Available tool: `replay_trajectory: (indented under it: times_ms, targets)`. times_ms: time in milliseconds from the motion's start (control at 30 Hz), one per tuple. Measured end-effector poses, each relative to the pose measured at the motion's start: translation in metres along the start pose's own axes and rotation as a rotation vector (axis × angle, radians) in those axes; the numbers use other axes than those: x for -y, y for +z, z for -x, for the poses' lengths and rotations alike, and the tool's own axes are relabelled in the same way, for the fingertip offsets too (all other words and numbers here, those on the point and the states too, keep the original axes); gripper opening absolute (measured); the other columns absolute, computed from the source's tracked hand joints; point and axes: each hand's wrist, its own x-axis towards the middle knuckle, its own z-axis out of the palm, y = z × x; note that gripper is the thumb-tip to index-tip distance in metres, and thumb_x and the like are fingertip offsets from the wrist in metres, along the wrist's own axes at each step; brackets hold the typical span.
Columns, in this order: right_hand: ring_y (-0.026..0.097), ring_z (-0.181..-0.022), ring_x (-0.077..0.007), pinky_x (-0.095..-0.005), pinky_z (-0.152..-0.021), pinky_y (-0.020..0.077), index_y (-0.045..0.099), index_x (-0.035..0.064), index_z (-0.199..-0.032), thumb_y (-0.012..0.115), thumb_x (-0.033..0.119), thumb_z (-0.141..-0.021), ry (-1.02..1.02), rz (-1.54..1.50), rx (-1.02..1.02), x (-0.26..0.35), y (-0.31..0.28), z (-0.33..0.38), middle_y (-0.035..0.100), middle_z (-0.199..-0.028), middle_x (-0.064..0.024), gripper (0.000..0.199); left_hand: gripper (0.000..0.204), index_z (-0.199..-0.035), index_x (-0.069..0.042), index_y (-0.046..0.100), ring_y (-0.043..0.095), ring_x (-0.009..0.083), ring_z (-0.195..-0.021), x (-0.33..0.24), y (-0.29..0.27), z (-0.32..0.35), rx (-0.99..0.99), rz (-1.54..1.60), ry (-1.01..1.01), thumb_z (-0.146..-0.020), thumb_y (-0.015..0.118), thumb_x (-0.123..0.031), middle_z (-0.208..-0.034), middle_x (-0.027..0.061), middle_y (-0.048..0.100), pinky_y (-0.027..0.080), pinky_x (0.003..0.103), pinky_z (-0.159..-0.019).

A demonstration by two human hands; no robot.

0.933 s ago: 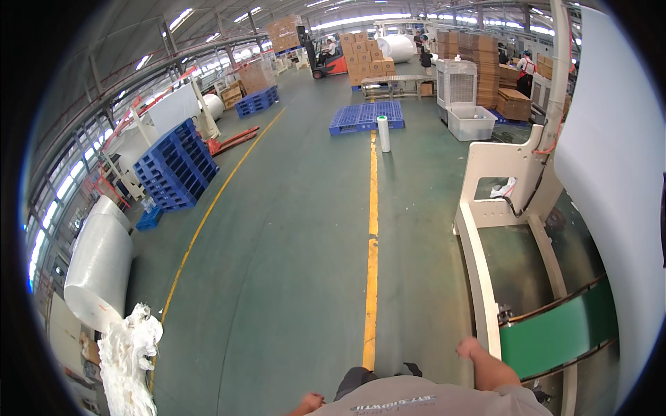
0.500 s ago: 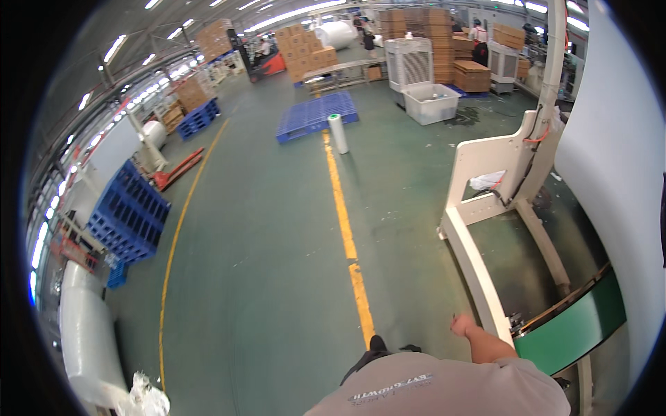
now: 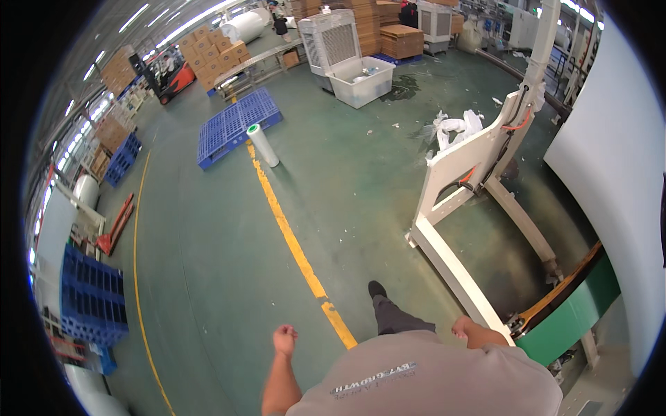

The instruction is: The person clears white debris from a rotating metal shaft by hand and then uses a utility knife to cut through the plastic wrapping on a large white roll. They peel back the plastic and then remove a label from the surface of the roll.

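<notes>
Lettering is crossing the grey shirt (image 3: 458, 381). The left hand (image 3: 285, 340) is hanging near the yellow line (image 3: 296, 253), the right hand (image 3: 462, 328) near the beige frame (image 3: 456, 270) standing rightward; I cannot tell whether fingers are touching.

L hand (image 3: 284, 340) half-curled, R hand (image 3: 460, 327) at side

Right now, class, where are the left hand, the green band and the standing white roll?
Left hand (image 3: 284, 340), head view: middle of the hand.
Green band (image 3: 572, 317), head view: its broad face.
White roll (image 3: 263, 148), head view: middle of its side.
</notes>
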Motion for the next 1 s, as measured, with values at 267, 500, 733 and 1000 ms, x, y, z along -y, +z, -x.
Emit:
replay_trajectory:
  times_ms: [267, 500, 733, 1000]
  targets:
    - [0.066, -0.083, -0.0405, -0.0493, -0.074, 0.0524, 0.069, 0.0053, -0.087, 0.056, 0.020, -0.078, -0.674, 0.177, -0.601, 0.331, -0.287, -0.007, 0.068, -0.086, -0.0214, 0.021, 0.015, -0.092, 0.001, 0.063, 0.065, 0.0203, -0.066, -0.023, 0.018, -0.081, 0.343, -0.485, -0.145, -0.096, 0.054, -0.010, -0.076, 0.0118, 0.067, 0.052, 0.032, -0.056]
    - [0.067, -0.093, -0.0337, -0.0436, -0.081, 0.0532, 0.070, 0.0098, -0.099, 0.060, 0.019, -0.077, -0.753, -0.060, -0.656, 0.477, -0.497, -0.001, 0.071, -0.098, -0.0143, 0.026, 0.014, -0.094, 0.002, 0.062, 0.062, 0.0204, -0.063, -0.081, 0.023, -0.219, 0.373, -0.616, -0.239, -0.093, 0.055, -0.009, -0.075, 0.0112, 0.065, 0.050, 0.033, -0.055]
    - [0.066, -0.087, -0.0411, -0.0463, -0.080, 0.0542, 0.072, 0.0054, -0.087, 0.053, 0.028, -0.080, -0.376, 0.096, -0.663, 0.434, -0.599, -0.074, 0.069, -0.094, -0.0217, 0.031, 0.014, -0.096, 0.003, 0.061, 0.060, 0.0205, -0.060, -0.212, 0.059, -0.472, 0.466, -0.682, -0.136, -0.089, 0.056, -0.008, -0.073, 0.0105, 0.063, 0.049, 0.034, -0.053]
    - [0.067, -0.092, -0.0390, -0.0465, -0.082, 0.0545, 0.075, 0.0087, -0.090, 0.057, 0.029, -0.078, -0.109, -0.065, -0.474, 0.385, -0.598, -0.094, 0.071, -0.097, -0.0190, 0.029, 0.017, -0.100, 0.005, 0.062, 0.057, 0.0171, -0.059, -0.480, 0.217, -0.771, 0.412, -0.292, -0.077, -0.091, 0.059, -0.009, -0.068, 0.0065, 0.059, 0.047, 0.034, -0.050]
